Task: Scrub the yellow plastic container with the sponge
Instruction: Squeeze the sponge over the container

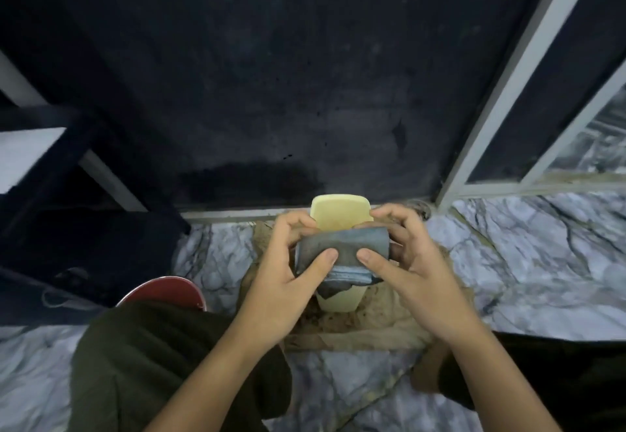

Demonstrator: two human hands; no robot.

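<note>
A pale yellow plastic container [339,214] stands on a dirty beige cloth on the floor, directly in front of me. Its far rim and its lower front wall show; its middle is hidden. A worn grey-blue sponge [342,254] is held over the container's near side. My left hand [291,269] grips the sponge's left end, thumb on top. My right hand [406,262] grips its right end, thumb pressing the top face. Both sets of fingers curl round behind the sponge. Whether the sponge touches the container's wall is unclear.
The floor is white marble with dark veins [528,262]. A dark wall panel [271,93] rises just behind the container. A white metal frame [501,89] slants up on the right. A red round object [166,291] sits by my left knee.
</note>
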